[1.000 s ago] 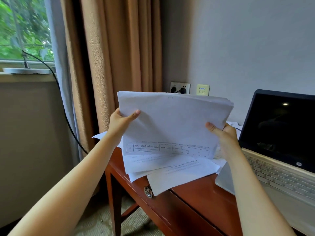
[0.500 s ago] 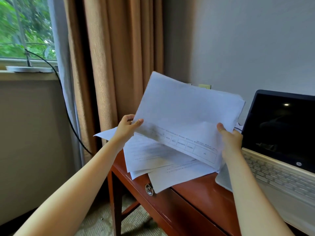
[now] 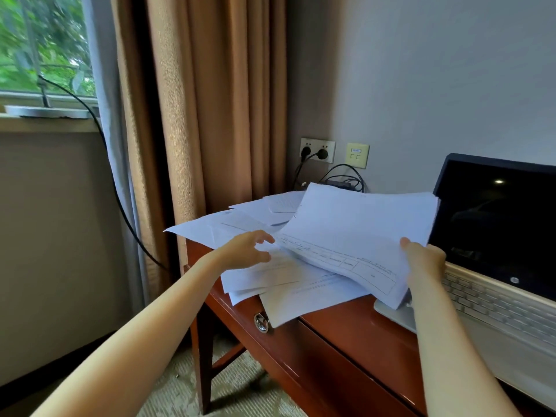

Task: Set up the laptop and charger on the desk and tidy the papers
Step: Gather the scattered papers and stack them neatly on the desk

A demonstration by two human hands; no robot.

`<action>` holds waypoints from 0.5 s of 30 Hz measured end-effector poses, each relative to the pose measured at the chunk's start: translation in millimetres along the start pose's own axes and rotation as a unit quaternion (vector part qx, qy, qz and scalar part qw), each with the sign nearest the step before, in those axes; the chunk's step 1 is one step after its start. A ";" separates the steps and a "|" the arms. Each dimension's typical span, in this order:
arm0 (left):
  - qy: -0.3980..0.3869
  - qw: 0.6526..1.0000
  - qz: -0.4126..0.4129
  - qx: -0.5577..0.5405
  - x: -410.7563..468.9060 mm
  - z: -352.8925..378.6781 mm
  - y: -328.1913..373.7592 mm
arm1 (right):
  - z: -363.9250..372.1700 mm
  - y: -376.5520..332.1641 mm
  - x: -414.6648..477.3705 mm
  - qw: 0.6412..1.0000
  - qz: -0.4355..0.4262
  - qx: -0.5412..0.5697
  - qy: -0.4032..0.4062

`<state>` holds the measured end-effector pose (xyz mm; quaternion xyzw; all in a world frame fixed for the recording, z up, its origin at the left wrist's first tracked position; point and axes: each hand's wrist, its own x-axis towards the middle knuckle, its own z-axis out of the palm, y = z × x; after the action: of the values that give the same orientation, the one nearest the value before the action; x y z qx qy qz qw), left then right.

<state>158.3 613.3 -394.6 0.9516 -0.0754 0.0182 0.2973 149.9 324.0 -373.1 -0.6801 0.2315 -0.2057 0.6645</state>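
Print on the stack (image 3: 355, 230) was too small to read, and the laptop (image 3: 493, 308) badge (image 3: 514, 280) was blurred. Right hand (image 3: 424, 263) gripped the stack's right edge, just beside the laptop. Left hand (image 3: 246, 251) was loose over scattered sheets (image 3: 288, 284) on the desk (image 3: 346, 332), holding nothing. Charger (image 3: 340, 183) sat behind the sheets, under the wall socket (image 3: 317, 149).

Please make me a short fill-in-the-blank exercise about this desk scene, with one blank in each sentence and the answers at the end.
1. The lid of the silver laptop stands ____.
2. The white wall socket holds ____ black plugs.
3. The right hand grips the sheaf of white printed papers at the edge nearer the ____.
Missing words: open; two; laptop.
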 end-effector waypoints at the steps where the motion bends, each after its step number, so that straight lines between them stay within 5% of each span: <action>1: 0.000 1.000 -0.001 0.021 1.1 1.8 -0.3 | -2.8 0.2 -1.4 1.000 0.005 -0.006 0.002; 9: 0.024 0.999 -0.018 0.016 -1.0 12.3 -0.6 | -22.1 -2.4 1.7 0.993 0.072 -0.077 -0.045; 15: 0.021 1.000 -0.014 0.007 -0.1 -3.3 -5.2 | -26.8 -5.8 0.6 0.943 0.054 -0.297 -0.140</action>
<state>159.0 619.4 -394.9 0.9540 -0.0556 0.0342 0.2927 134.9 302.0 -366.5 -0.8552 0.2228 0.0057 0.4679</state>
